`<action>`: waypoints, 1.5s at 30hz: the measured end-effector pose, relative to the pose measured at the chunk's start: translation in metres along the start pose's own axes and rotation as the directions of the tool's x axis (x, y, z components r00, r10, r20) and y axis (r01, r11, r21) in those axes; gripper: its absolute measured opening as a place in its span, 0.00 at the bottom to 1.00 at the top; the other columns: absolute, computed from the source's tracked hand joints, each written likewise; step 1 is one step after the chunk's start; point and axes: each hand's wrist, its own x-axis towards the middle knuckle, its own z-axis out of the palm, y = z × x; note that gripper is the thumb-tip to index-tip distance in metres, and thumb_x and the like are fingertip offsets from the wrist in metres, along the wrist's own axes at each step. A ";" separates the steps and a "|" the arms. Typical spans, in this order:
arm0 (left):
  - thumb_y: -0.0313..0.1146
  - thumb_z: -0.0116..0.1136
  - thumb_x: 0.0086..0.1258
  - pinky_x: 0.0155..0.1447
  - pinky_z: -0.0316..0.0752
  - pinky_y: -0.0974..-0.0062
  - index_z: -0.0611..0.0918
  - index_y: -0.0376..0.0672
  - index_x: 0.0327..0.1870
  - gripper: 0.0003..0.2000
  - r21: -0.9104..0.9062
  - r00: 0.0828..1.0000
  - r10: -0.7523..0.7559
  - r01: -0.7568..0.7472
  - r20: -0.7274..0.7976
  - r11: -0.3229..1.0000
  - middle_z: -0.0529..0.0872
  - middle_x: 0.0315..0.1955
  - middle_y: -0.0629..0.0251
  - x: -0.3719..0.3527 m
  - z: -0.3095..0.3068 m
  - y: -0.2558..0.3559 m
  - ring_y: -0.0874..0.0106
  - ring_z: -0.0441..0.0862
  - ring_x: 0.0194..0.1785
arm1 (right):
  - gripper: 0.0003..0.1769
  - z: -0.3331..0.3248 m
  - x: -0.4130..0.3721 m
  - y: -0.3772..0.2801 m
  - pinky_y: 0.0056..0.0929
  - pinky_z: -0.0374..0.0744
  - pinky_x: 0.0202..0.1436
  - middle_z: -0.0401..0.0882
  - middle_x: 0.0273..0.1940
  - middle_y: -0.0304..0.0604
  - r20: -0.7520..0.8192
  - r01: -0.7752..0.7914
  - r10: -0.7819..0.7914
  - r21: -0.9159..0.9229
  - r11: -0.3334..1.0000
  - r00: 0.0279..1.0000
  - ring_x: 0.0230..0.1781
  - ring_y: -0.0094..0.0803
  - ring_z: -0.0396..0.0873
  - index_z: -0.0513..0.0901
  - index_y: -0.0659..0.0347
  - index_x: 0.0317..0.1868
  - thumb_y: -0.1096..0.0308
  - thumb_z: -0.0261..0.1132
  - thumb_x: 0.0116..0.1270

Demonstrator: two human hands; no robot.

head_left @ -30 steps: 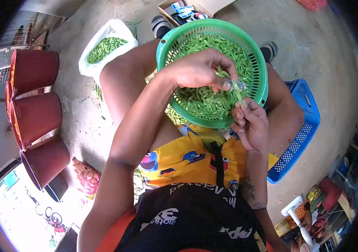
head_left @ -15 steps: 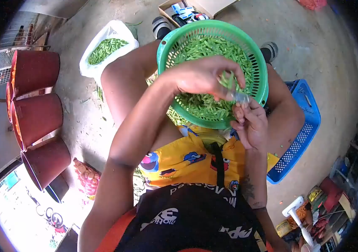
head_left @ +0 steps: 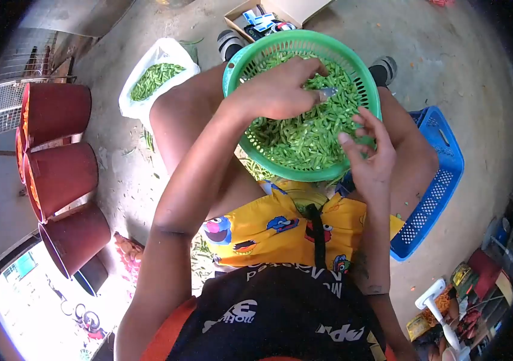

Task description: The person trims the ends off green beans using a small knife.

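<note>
A round green plastic basket (head_left: 369,78) sits between the bent legs, filled with short, slim green pods (head_left: 310,141) that look like chillies or cut beans. My left hand (head_left: 286,87) is over the basket, palm down, its thumb and index finger apart. At the tip of its thumb is a small, shiny grey piece (head_left: 328,92), perhaps a blade; how it is fixed does not show. The other fingers are partly hidden. My right hand (head_left: 372,150) hovers at the basket's right rim with its fingers spread and nothing visible in them.
A white bag (head_left: 138,103) of green pods stands at upper left. On the right lies a blue plastic crate (head_left: 434,198). Several dark red buckets (head_left: 64,165) line the left side. Beyond the basket is an open cardboard box (head_left: 238,25). A white fan-like object (head_left: 440,307) stands lower right.
My hands have moved apart. My left hand has drawn up and left, and the green pods it held are gone from it. My right hand has opened and shifted slightly right.
</note>
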 end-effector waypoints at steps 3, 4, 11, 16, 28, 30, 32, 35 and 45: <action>0.44 0.66 0.73 0.53 0.81 0.67 0.78 0.42 0.67 0.25 0.192 0.988 0.144 -0.132 -0.050 0.973 0.83 0.57 0.52 0.003 -0.008 -0.001 0.67 0.84 0.43 | 0.43 0.008 -0.007 0.000 0.42 0.79 0.62 0.74 0.65 0.55 0.099 0.269 -0.250 -0.351 0.897 0.963 0.63 0.46 0.75 0.71 0.65 0.72 0.62 0.80 0.60; 0.44 0.67 0.73 0.55 0.81 0.66 0.78 0.41 0.66 0.26 0.260 0.989 0.134 -0.116 -0.055 0.959 0.85 0.54 0.52 0.002 -0.015 0.005 0.66 0.84 0.44 | 0.47 0.013 -0.010 -0.001 0.46 0.75 0.69 0.68 0.70 0.58 0.199 0.409 -0.357 -0.463 0.787 0.913 0.70 0.53 0.70 0.69 0.64 0.75 0.62 0.81 0.57; 0.30 0.56 0.73 0.36 0.74 0.79 0.83 0.36 0.57 0.15 -0.686 0.996 -0.080 0.077 0.027 0.724 0.87 0.37 0.61 -0.001 -0.044 -0.014 0.77 0.80 0.32 | 0.42 0.044 0.031 -0.003 0.51 0.73 0.70 0.70 0.67 0.60 0.303 0.282 -0.134 -0.524 0.803 0.944 0.65 0.61 0.73 0.71 0.61 0.72 0.76 0.75 0.55; 0.29 0.53 0.72 0.34 0.71 0.80 0.83 0.37 0.57 0.15 -0.621 0.983 -0.176 0.168 0.049 0.766 0.84 0.30 0.65 -0.018 -0.037 -0.021 0.77 0.79 0.31 | 0.40 0.062 0.105 0.002 0.45 0.76 0.68 0.77 0.65 0.56 0.311 0.313 -0.160 -0.543 0.779 0.937 0.63 0.56 0.77 0.76 0.60 0.68 0.77 0.76 0.51; 0.40 0.54 0.83 0.49 0.80 0.77 0.78 0.34 0.68 0.21 -0.268 0.983 -0.090 0.045 -0.159 0.962 0.88 0.48 0.56 -0.017 -0.009 0.002 0.69 0.85 0.49 | 0.22 0.021 0.053 0.023 0.49 0.76 0.63 0.86 0.51 0.55 0.096 0.388 -0.390 -0.468 0.794 0.916 0.56 0.55 0.80 0.88 0.59 0.55 0.75 0.70 0.58; 0.34 0.55 0.82 0.54 0.79 0.75 0.78 0.32 0.66 0.19 -0.234 0.970 -0.062 0.006 -0.234 0.972 0.88 0.48 0.55 -0.019 0.000 0.002 0.70 0.85 0.49 | 0.22 0.010 0.036 0.009 0.51 0.76 0.61 0.87 0.46 0.54 -0.029 0.357 -0.415 -0.461 0.813 0.909 0.54 0.54 0.81 0.88 0.59 0.55 0.74 0.70 0.58; 0.31 0.53 0.82 0.54 0.79 0.72 0.79 0.32 0.65 0.17 -0.022 0.973 -0.112 0.110 -0.200 0.994 0.88 0.50 0.56 -0.025 0.002 0.022 0.70 0.85 0.48 | 0.21 0.012 0.032 0.024 0.52 0.76 0.61 0.87 0.45 0.53 -0.030 0.384 -0.442 -0.443 0.810 0.897 0.52 0.53 0.82 0.88 0.59 0.54 0.73 0.71 0.58; 0.29 0.52 0.81 0.45 0.80 0.69 0.80 0.32 0.64 0.16 0.061 0.952 -0.058 0.080 -0.302 0.995 0.88 0.38 0.51 -0.039 0.021 0.040 0.70 0.83 0.38 | 0.18 -0.007 0.016 0.014 0.51 0.77 0.60 0.87 0.44 0.52 0.008 0.386 -0.409 -0.343 0.856 0.913 0.49 0.52 0.83 0.89 0.61 0.51 0.72 0.71 0.58; 0.30 0.49 0.84 0.50 0.76 0.78 0.81 0.36 0.66 0.17 0.087 0.886 -0.244 0.301 -0.395 0.950 0.89 0.48 0.64 -0.065 0.039 0.013 0.77 0.81 0.46 | 0.07 -0.170 -0.056 0.068 0.34 0.83 0.50 0.88 0.41 0.44 -0.502 0.332 -0.393 -0.210 0.919 0.770 0.44 0.35 0.86 0.88 0.61 0.43 0.72 0.69 0.65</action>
